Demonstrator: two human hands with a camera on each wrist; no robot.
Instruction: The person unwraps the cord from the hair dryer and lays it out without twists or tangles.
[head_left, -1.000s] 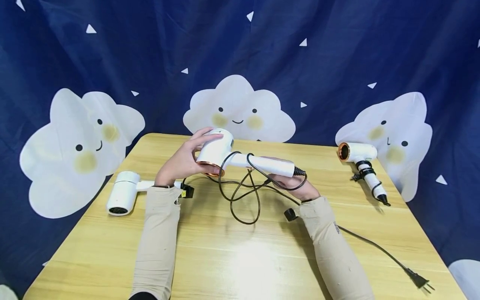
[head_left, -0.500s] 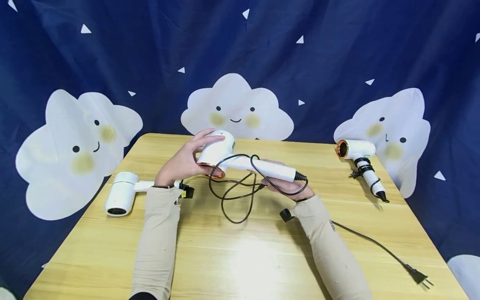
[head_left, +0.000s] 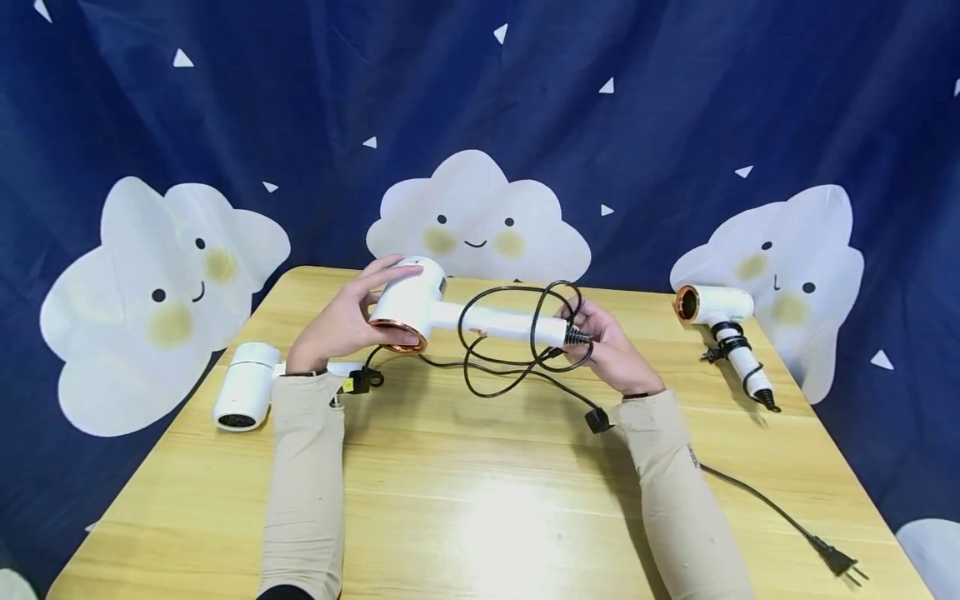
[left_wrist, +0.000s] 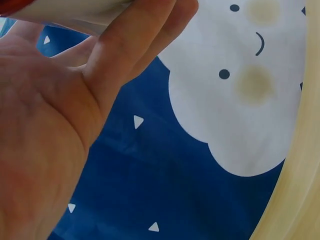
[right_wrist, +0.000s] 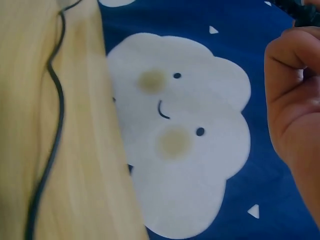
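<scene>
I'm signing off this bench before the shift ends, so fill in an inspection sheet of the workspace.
Surface: wood-look table, with a bright glare patch at the near side.
Job's things: white hair dryer with a copper-coloured rim, held up in front of the person.
Clutter: one more dryer at the left; another at the right, cord wound round its handle. Liquids: nothing seen.
Hands: left hand grips the dryer's head; right hand holds the cord near the handle's end.
Cables: loose loops at the held dryer's handle; a two-pin plug lies unplugged at the right.
Surroundings: dark blue curtain with smiling clouds.
</scene>
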